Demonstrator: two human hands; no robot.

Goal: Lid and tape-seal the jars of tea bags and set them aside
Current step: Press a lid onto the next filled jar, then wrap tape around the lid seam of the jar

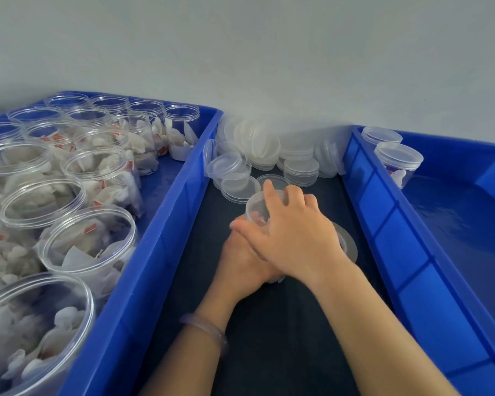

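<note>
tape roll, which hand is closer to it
Right. The right hand, gripping the jar at its top, overlaps the tape roll at its left edge in this view. The left hand holds the jar's side farther left.

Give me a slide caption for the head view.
Left hand and right hand grip a jar between the left bin of open jars and the right bin holding two lidded jars.

Dark desk (269,338): left blue crate (155,238), right blue crate (397,238), clear lids (263,147) heaped upper centre, tape roll (347,241) centre.
</note>
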